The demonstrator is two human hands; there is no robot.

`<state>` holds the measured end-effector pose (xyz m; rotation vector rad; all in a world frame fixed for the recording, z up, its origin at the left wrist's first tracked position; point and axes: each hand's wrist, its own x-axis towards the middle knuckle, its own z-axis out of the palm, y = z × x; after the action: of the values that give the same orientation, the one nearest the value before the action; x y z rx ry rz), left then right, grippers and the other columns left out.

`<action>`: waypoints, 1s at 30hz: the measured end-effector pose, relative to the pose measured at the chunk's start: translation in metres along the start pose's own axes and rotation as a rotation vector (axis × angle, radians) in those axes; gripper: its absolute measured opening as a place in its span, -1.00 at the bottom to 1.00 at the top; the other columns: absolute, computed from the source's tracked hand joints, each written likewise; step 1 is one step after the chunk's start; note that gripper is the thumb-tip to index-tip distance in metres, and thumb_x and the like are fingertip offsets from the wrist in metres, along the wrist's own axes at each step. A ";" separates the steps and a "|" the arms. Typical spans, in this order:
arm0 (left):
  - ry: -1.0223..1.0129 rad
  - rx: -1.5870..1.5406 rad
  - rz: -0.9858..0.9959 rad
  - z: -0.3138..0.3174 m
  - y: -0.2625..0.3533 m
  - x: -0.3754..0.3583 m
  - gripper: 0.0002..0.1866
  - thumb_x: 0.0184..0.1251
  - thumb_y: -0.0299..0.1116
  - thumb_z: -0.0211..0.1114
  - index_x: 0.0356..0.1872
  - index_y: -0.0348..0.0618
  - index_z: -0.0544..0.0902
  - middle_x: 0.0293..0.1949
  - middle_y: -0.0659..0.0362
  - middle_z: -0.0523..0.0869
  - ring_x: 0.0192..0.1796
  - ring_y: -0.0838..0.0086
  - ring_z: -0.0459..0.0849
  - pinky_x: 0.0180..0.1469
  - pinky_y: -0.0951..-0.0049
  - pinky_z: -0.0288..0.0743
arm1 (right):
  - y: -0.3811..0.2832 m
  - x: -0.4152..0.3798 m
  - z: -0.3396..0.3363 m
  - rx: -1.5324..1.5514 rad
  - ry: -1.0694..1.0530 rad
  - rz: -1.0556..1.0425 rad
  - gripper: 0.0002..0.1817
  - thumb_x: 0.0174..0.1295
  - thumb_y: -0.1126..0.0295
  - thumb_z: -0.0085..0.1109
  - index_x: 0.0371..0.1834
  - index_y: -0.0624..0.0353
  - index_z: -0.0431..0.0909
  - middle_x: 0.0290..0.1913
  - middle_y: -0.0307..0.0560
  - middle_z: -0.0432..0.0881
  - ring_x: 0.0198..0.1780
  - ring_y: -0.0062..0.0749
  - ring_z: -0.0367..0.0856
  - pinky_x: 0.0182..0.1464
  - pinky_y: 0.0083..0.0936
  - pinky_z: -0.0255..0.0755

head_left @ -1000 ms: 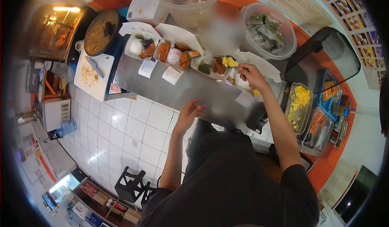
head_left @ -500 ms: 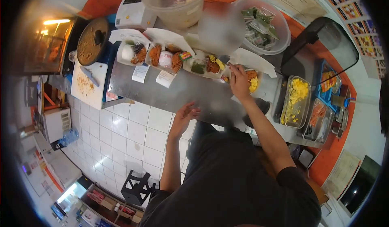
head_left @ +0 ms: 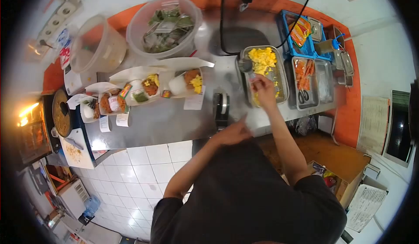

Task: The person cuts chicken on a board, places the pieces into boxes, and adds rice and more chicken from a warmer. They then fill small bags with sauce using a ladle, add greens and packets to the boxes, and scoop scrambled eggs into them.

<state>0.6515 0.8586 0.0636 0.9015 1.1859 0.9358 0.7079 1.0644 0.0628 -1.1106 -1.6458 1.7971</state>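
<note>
My right hand is over a glass dish of yellow scrambled egg. Its fingers are pinched on what looks like a spoon with a dark round bowl; the handle is mostly hidden. My left hand, somewhat blurred, is near the counter's front edge, fingers apart and holding nothing visible. Just beyond it stands a black tape dispenser-like object. To the left, open paper boxes hold rice, fried chicken and egg; a receipt lies by the nearest one.
A clear tub of bagged greens stands behind the boxes, beside another tub. Right of the egg is a container with orange strips and scissors. Behind sits a blue basket. A knife lies on a cutting board at far left.
The view has swung right. My right hand has moved from the rightmost food box to the egg dish, with the spoon. My left hand has come in toward the counter edge.
</note>
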 end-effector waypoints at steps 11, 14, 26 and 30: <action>0.559 0.109 -0.090 0.045 -0.017 0.119 0.03 0.41 -0.49 0.24 0.49 -0.46 -0.48 -0.25 -0.05 0.77 -0.27 0.31 0.80 -0.16 0.31 0.68 | 0.036 0.032 -0.076 -1.157 -0.029 -0.359 -0.62 0.20 0.62 0.08 0.11 0.38 0.58 0.00 0.26 0.51 -0.03 0.07 0.59 0.03 -0.17 0.52; 0.602 0.064 -0.071 0.046 -0.021 0.120 -0.02 0.41 -0.56 0.20 0.51 -0.45 -0.43 -0.26 -0.04 0.76 -0.28 0.34 0.80 -0.21 0.34 0.69 | 0.054 0.034 -0.070 -1.333 -0.148 -0.340 -0.63 0.20 0.61 0.09 0.09 0.46 0.54 0.06 0.31 0.44 0.02 0.10 0.59 0.08 -0.22 0.57; 0.698 -0.010 -0.019 0.048 -0.022 0.123 0.02 0.28 -0.58 0.27 0.54 -0.42 -0.32 -0.36 -0.08 0.77 -0.33 0.24 0.83 -0.20 0.33 0.68 | 0.021 0.038 -0.102 -1.052 -0.101 -0.367 -0.75 0.10 0.73 0.04 -0.15 0.48 0.61 -0.13 0.37 0.46 0.02 0.22 0.56 -0.04 -0.16 0.56; 0.686 -0.060 -0.037 0.046 -0.025 0.128 0.01 0.29 -0.59 0.26 0.55 -0.39 -0.32 -0.35 -0.08 0.77 -0.31 0.27 0.83 -0.20 0.32 0.68 | 0.045 0.047 -0.101 -1.258 -0.153 -0.382 -0.72 0.10 0.75 0.04 -0.11 0.47 0.60 -0.12 0.34 0.47 0.00 0.20 0.57 -0.02 -0.18 0.56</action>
<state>0.7161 0.9650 0.0037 0.5096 1.7307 1.2940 0.7708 1.1535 0.0115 -0.9312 -2.9223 0.4769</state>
